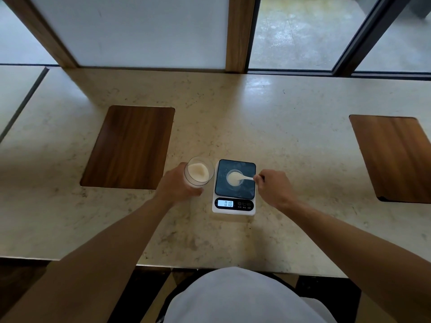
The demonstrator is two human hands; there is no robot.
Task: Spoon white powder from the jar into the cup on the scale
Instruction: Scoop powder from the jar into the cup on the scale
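A clear jar (199, 174) holding white powder stands just left of the scale, tilted slightly, and my left hand (177, 185) grips its side. The white scale (234, 187) has a dark platform and a lit display (225, 203) reading 010. A small clear cup (235, 180) with white powder in it sits on the platform. My right hand (272, 187) pinches the handle of a white spoon (242, 177), whose bowl lies over the cup's mouth.
The stone counter (291, 136) carries two inset wooden panels, one at the left (128, 148) and one at the far right (394, 157). A window frame runs along the back edge. The counter's near edge sits just before my body.
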